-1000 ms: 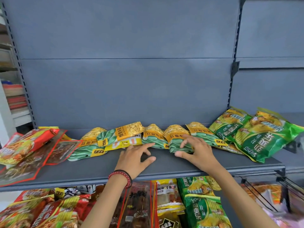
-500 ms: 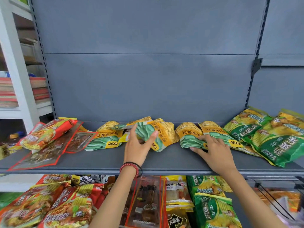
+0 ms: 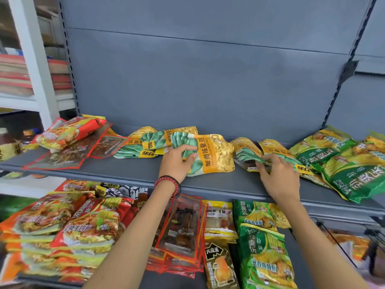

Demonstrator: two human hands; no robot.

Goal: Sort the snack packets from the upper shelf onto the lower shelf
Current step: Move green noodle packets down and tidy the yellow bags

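Observation:
A row of green-and-yellow bean snack packets lies along the back of the grey upper shelf (image 3: 125,174). My left hand (image 3: 177,163) grips one of them, a bean packet (image 3: 210,155), lifted and turned so its front faces me. My right hand (image 3: 277,174) pinches the edge of another bean packet (image 3: 248,151) that lies flat on the shelf. More bean packets (image 3: 145,144) lie to the left. The lower shelf (image 3: 300,268) below holds sorted piles of packets.
Red noodle packets (image 3: 68,132) and clear red-edged pouches (image 3: 68,155) lie at the upper shelf's left end, big green packets (image 3: 343,163) at its right. On the lower shelf sit red noodle packs (image 3: 62,226), dark pouches (image 3: 181,224) and green packs (image 3: 262,247). A white rack (image 3: 31,59) stands left.
My left hand has picked up a bean packet and turned it upright. My right hand slid right and took hold of another packet's edge. The view shifted left.

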